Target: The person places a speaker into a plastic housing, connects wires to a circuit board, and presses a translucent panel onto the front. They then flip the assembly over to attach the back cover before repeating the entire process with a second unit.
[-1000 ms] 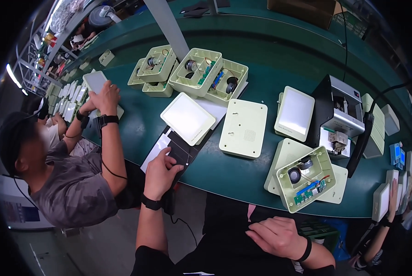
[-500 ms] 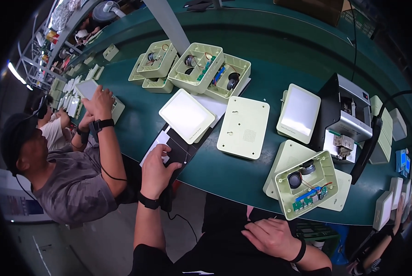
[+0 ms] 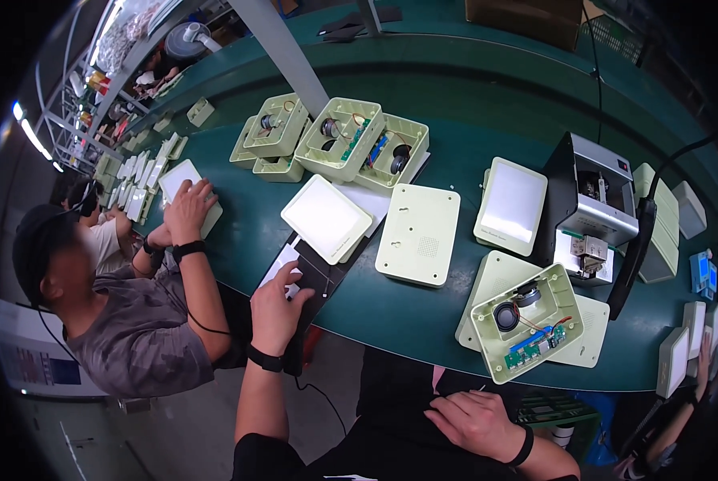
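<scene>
My left hand [image 3: 277, 309] is raised at the table's near edge, thumb and fingers apart with nothing between them. Just beyond it are a white paper [image 3: 282, 266] and a black sheet [image 3: 315, 276]. A pale green box with a white front panel [image 3: 327, 218] lies partly on that sheet. My right hand [image 3: 477, 425] rests low against my dark clothing, its fingers loosely bent and spread; its palm is hidden. To the right on the table, an open housing [image 3: 527, 323] shows round black speakers, a blue part and a green circuit board. Beside the panel box lies a back cover [image 3: 419, 235].
Several open housings [image 3: 339, 140] are stacked at the back. Another panel box [image 3: 510, 206] stands beside a black and silver machine [image 3: 595, 204] with a thick black cable [image 3: 638, 248]. At the left a co-worker [image 3: 134, 313] handles a similar box [image 3: 184, 183]. A metal post [image 3: 283, 52] rises behind.
The whole view has shifted slightly, moving the table things lower. The co-worker's hands and box have changed position a little. My own hands keep nearly the same pose.
</scene>
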